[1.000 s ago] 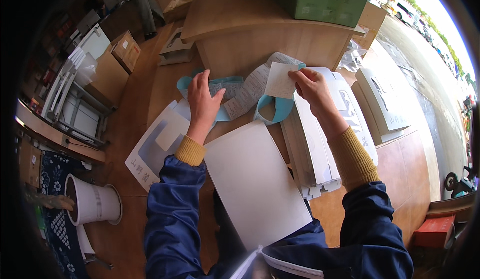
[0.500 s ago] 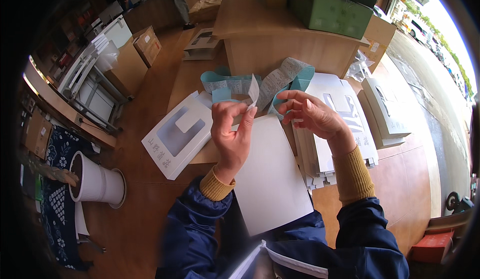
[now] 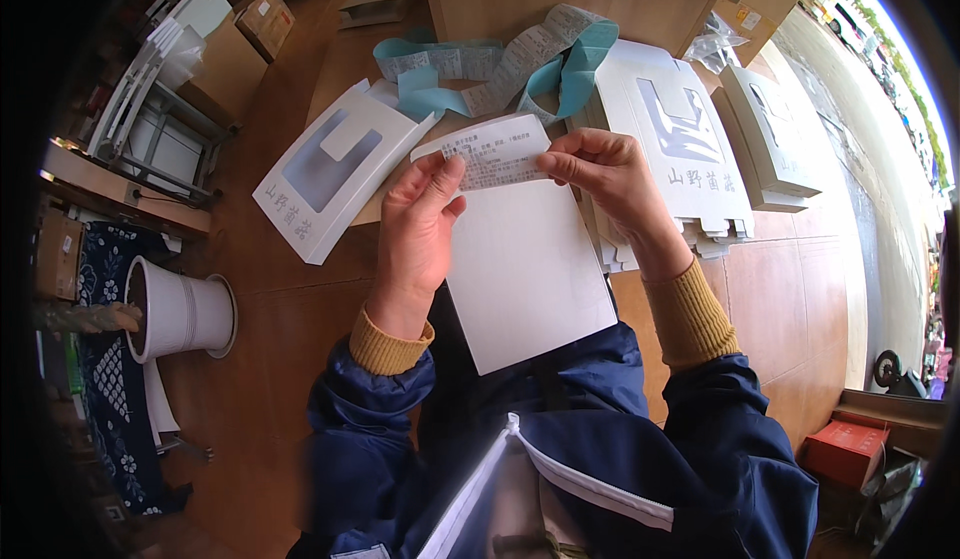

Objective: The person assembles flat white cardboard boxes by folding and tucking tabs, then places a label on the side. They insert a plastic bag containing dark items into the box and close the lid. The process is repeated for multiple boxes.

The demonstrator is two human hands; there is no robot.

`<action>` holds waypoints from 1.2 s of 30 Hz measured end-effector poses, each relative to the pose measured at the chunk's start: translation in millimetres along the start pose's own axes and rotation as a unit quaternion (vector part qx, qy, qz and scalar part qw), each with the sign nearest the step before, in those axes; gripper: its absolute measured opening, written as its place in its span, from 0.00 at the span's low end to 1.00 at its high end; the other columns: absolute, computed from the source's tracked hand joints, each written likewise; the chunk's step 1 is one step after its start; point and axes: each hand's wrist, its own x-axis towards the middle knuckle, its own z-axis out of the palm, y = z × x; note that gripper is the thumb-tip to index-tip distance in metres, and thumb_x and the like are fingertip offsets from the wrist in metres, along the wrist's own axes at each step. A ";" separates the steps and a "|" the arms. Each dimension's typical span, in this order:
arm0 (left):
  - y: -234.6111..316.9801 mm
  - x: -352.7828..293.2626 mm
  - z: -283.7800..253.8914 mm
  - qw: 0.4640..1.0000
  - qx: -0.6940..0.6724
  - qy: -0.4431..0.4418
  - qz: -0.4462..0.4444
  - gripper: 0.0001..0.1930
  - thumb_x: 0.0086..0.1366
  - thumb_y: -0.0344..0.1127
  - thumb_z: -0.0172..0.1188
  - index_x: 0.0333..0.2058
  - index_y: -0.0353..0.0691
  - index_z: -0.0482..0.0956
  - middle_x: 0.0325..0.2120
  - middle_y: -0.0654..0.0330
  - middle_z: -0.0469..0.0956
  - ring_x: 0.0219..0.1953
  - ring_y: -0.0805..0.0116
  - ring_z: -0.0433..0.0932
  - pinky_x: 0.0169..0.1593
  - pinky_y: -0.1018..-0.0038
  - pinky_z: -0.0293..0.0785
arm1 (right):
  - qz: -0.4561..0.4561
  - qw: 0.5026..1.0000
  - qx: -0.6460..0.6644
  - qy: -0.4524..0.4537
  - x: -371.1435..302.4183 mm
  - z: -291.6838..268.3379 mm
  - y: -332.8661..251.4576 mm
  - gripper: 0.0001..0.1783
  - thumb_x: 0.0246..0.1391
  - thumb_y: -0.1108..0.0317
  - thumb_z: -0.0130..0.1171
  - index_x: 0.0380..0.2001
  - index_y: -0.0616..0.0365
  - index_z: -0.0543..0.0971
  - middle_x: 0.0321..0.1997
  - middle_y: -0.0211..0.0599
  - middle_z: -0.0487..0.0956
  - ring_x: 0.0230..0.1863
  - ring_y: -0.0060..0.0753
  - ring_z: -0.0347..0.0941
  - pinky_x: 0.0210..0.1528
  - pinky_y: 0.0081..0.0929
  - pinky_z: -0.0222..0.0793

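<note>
A white printed sticker label (image 3: 490,151) is stretched between my two hands, above the far end of a plain white box (image 3: 530,269) that rests on my lap. My left hand (image 3: 418,221) pinches the label's left end between thumb and fingers. At its right end, my right hand (image 3: 608,177) grips it the same way. Beyond them a long strip of labels on blue-green backing (image 3: 578,77) lies in loose loops. To the left lies a white box with a window (image 3: 335,164); to the right is a stack of flattened white cartons (image 3: 685,139).
Farther right stand more white windowed boxes (image 3: 775,139). A wooden counter (image 3: 560,9) rises behind the label strip. On the left are a white plant pot (image 3: 185,309) and a metal-framed cart (image 3: 150,109). A red box (image 3: 845,451) sits at the lower right.
My right hand has taken hold of the label's other end, and the label is now spread flat with its print showing. Both hands sit over the white box; the view has tilted down.
</note>
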 end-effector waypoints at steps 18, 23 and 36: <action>-88.3 -24.6 -33.9 0.963 0.254 0.093 0.000 0.25 0.59 0.26 0.65 0.53 0.27 0.70 0.26 0.61 0.80 0.29 0.78 0.76 0.36 0.80 0.73 | 0.151 0.982 -0.110 0.030 -29.6 9.0 107.6 0.14 0.51 0.64 0.69 0.25 0.67 0.81 0.21 0.31 0.77 0.22 0.19 0.69 0.26 0.19 0.66; -103.1 -14.9 -36.1 0.924 0.364 0.117 0.014 0.33 0.55 0.26 0.67 0.59 0.34 0.62 0.23 0.61 0.78 0.27 0.74 0.76 0.36 0.76 0.73 | 0.136 0.959 -0.245 0.039 -21.2 11.6 114.5 0.14 0.48 0.64 0.70 0.24 0.68 0.82 0.18 0.35 0.78 0.20 0.20 0.70 0.24 0.21 0.67; -101.9 -6.3 -26.6 0.836 0.533 0.130 -0.015 0.36 0.55 0.30 0.65 0.61 0.39 0.59 0.24 0.62 0.79 0.29 0.61 0.80 0.38 0.64 0.74 | 0.125 0.929 -0.344 0.059 -10.6 16.2 119.6 0.15 0.44 0.63 0.70 0.22 0.67 0.82 0.17 0.41 0.78 0.19 0.28 0.74 0.26 0.28 0.70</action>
